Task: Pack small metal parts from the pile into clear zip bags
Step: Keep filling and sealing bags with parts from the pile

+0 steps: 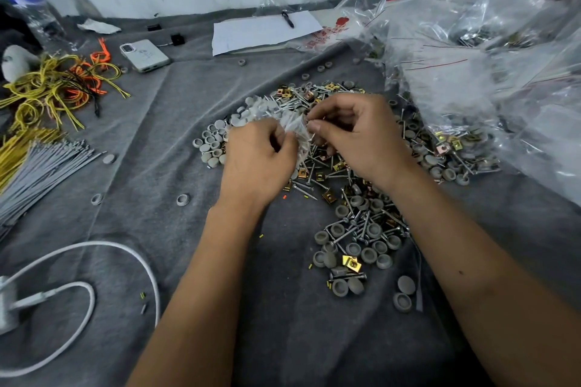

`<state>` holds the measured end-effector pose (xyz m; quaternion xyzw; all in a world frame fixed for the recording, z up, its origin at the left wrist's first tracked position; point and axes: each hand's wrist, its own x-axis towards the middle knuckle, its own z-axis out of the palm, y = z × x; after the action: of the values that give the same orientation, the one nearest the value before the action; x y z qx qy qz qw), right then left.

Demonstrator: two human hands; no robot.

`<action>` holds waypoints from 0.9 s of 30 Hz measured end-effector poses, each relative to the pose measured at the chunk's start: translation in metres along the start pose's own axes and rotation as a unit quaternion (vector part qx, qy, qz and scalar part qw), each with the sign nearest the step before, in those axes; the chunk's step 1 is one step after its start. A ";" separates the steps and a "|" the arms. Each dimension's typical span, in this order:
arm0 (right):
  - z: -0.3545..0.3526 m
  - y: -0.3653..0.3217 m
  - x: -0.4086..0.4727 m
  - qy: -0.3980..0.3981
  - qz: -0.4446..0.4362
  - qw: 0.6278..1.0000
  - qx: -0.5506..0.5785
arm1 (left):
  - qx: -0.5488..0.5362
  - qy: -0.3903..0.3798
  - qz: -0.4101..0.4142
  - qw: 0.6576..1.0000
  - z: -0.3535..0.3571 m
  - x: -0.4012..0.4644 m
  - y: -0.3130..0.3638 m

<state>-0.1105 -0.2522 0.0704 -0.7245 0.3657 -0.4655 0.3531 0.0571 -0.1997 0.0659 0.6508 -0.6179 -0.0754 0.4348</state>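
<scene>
Grey cloth [157, 141] is spread over the worktop. Above the pile [330, 166], a clear zip bag [294, 127] is gripped by the left hand [257, 160]; a screw is pinched by the right hand [355, 132] beside it. The mouth is best kept wide.
</scene>
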 end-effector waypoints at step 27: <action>-0.008 0.010 0.003 0.066 0.083 0.980 -0.167 | 0.120 0.032 -0.057 0.991 0.009 0.004 -0.015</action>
<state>-0.1192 -0.2606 0.0658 -0.7079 0.5196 -0.4138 0.2402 0.0634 -0.2096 0.0525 0.7343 -0.5700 -0.0045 0.3686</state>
